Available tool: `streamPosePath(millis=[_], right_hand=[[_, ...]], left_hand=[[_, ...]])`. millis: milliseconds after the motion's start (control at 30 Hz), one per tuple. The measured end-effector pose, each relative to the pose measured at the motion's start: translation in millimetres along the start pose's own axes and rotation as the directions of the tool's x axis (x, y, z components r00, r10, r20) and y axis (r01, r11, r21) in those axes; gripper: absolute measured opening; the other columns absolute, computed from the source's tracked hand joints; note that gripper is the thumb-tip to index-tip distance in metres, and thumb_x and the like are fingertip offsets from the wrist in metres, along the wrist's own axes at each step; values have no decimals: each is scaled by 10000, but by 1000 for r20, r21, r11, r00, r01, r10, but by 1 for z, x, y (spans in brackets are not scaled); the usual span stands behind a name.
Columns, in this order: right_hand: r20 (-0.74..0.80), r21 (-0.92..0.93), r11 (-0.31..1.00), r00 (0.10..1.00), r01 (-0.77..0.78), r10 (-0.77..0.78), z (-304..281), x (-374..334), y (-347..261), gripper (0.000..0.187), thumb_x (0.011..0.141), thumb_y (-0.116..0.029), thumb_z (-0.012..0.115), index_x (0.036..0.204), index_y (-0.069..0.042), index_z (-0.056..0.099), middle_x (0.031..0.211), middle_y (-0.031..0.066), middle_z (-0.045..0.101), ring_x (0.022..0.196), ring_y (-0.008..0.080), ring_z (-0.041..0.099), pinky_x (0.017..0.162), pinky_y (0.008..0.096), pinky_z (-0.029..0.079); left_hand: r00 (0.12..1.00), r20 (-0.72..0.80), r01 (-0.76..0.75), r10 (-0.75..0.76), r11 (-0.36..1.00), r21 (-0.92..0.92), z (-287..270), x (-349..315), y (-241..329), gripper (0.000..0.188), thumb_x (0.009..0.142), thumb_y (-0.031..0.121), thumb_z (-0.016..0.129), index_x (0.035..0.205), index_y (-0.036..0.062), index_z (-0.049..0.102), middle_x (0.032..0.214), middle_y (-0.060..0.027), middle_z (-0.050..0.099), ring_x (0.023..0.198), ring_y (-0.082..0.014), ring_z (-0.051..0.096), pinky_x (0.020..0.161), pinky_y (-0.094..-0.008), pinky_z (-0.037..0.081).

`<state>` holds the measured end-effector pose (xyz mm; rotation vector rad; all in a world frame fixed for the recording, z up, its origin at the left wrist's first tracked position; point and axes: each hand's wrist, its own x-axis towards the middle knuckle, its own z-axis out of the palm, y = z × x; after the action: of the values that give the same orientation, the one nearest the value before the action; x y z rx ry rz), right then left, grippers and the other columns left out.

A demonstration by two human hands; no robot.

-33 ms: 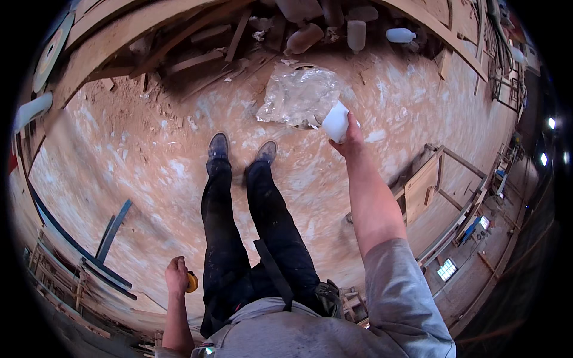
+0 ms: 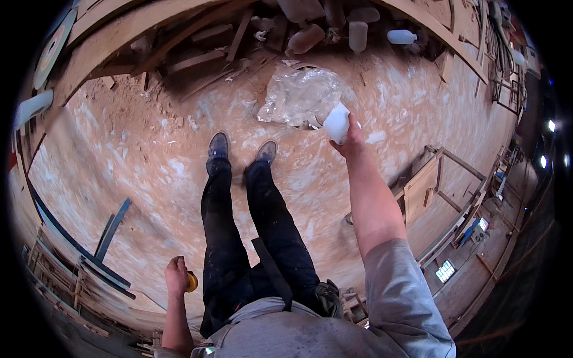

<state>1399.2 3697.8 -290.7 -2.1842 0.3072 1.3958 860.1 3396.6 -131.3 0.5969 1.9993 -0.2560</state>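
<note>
My right hand [image 2: 352,140] reaches forward with its fingers wrapped round a white plastic container [image 2: 336,123], tilted over the near right edge of a crumpled clear plastic sheet [image 2: 301,94]. The sheet lies over something round, whose rim shows at its far and near edges; the rest is covered. Low at my left side, my left hand [image 2: 175,275] is closed. A small round yellow-and-black thing [image 2: 191,281], like a tape measure, sits against its palm side. The fingers there are partly hidden.
My boots [image 2: 219,145] stand on a dusty, stained floor. Beyond the sheet, several plastic bottles [image 2: 357,36] and wood scraps lie under a curved-looking wooden beam [image 2: 418,25]. A wooden frame [image 2: 440,173] stands on the right. Dark bars [image 2: 113,230] lie to the left.
</note>
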Motion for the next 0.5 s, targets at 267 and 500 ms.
streamPosePath(millis=[267, 500], right_hand=[[48, 127, 991, 998, -45, 39, -13, 16, 5, 725, 838, -676, 503, 1399, -236, 370, 1419, 28, 423, 1272, 312, 414, 990, 599, 329], [-100, 37, 999, 995, -24, 27, 3, -7, 5, 736, 806, -604, 620, 1376, -206, 379, 1398, 64, 424, 1229, 314, 450, 952, 606, 362]], left_hand=[[996, -30, 75, -78, 993, -87, -2, 8, -19, 327, 943, 258, 545, 1065, -29, 644, 675, -109, 611, 593, -186, 604, 574, -337, 506], [996, -14, 86, -88, 993, -75, -3, 9, -15, 328, 942, 254, 548, 1068, -35, 638, 683, -104, 605, 604, -172, 600, 570, -330, 500]])
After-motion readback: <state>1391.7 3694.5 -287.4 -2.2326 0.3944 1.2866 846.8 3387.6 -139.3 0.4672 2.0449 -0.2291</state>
